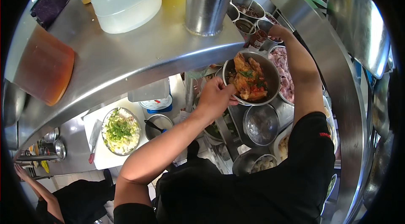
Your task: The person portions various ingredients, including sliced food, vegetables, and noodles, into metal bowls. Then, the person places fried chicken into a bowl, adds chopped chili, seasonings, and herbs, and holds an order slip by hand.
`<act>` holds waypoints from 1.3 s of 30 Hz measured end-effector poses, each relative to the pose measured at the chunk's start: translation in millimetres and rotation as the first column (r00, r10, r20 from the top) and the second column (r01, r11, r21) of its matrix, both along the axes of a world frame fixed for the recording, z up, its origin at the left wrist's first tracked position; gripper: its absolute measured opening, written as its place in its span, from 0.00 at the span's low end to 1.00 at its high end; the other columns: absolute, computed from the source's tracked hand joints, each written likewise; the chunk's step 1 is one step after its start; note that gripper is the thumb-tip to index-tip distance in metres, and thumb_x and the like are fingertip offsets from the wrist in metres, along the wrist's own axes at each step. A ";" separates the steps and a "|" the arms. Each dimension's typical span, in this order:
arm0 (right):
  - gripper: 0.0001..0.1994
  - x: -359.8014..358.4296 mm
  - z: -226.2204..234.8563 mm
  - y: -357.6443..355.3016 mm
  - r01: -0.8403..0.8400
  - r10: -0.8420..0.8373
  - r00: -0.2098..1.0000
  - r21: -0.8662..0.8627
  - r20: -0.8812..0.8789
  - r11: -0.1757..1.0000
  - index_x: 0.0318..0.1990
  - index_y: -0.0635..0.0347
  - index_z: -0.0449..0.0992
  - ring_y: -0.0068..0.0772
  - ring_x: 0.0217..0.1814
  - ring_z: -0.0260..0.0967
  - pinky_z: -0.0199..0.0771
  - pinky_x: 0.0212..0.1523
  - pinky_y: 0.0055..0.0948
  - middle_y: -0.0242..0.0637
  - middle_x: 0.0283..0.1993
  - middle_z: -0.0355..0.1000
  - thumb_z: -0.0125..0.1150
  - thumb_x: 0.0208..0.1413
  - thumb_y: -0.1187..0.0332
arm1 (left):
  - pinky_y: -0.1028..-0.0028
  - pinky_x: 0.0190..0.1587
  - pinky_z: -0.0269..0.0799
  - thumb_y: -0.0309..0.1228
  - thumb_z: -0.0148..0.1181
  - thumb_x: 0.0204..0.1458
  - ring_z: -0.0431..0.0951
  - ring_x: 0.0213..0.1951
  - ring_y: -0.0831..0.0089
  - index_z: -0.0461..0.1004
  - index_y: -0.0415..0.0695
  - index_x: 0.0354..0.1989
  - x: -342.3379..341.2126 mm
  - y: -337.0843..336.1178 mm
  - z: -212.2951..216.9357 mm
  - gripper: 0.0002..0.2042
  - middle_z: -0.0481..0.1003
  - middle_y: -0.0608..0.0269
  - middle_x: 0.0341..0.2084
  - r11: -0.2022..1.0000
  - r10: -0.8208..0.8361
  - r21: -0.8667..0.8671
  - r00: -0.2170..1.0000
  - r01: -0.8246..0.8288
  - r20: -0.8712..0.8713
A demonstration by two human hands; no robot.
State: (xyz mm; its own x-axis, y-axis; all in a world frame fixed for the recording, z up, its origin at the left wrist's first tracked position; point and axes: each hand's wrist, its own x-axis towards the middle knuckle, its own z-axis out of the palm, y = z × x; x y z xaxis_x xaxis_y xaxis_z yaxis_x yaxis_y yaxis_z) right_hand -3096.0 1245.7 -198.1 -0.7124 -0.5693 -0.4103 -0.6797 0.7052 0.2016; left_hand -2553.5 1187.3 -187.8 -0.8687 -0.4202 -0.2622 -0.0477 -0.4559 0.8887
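Note:
My left hand [218,95] grips the rim of a round metal bowl [275,72], its thumb and fingers closed on the near left edge. Browned, fried-looking pieces of food [249,76] lie in it, with bits of green and red on top. My right arm stretches past the bowl toward the far containers. There my right hand [280,32] reaches over a small metal container of dark reddish contents; its fingertips are mostly hidden. Close beside that hand stands a jar of red paste or sauce [258,38].
Raw meat [282,70] fills a tub under my right forearm. A steel shelf [126,59] crosses at left, bearing a white plastic jug [124,4]. Below it, a knife [94,139] and a bowl of chopped greens [121,131] rest on a white board. Another person's arm [40,188] shows lower left.

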 end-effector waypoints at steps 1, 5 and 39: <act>0.12 45.4 3.4 -44.8 0.275 -0.257 0.960 -0.195 0.111 0.942 0.23 0.56 0.79 0.35 0.25 0.72 0.68 0.23 0.40 0.37 0.23 0.74 0.63 0.52 0.60 | 0.71 0.37 0.86 0.24 0.57 0.59 0.81 0.31 0.69 0.68 0.34 0.36 7.7 -14.2 -3.5 0.06 0.75 0.57 0.31 0.999 0.047 -0.013 0.996 -0.046 0.079; 0.10 60.0 43.2 9.8 0.421 -0.310 0.893 -0.368 0.326 0.829 0.25 0.53 0.77 0.24 0.19 0.58 0.55 0.19 0.31 0.27 0.19 0.64 0.59 0.55 0.62 | 0.71 0.37 0.86 0.25 0.57 0.59 0.81 0.31 0.68 0.69 0.34 0.36 -5.4 -3.2 -7.4 0.06 0.76 0.54 0.32 0.999 0.039 0.012 0.999 -0.040 0.031; 0.11 -51.9 -88.1 -13.2 -0.650 0.672 0.689 0.179 -0.270 0.738 0.37 0.56 0.86 0.48 0.44 0.81 0.79 0.44 0.43 0.48 0.43 0.81 0.60 0.49 0.66 | 0.72 0.27 0.82 0.27 0.60 0.57 0.85 0.29 0.65 0.65 0.37 0.30 -40.2 -10.3 -17.6 0.10 0.77 0.53 0.29 0.942 0.237 -0.274 0.962 -0.194 0.135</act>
State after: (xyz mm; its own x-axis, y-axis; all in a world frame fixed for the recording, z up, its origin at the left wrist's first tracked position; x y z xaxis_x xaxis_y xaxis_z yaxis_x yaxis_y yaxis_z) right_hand -3147.9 1232.5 -286.3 -0.2521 -0.9208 -0.2975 -0.8624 0.0744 0.5006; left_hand -2593.7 1177.0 -205.4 -0.7043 -0.6639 -0.2515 -0.1280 -0.2297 0.9648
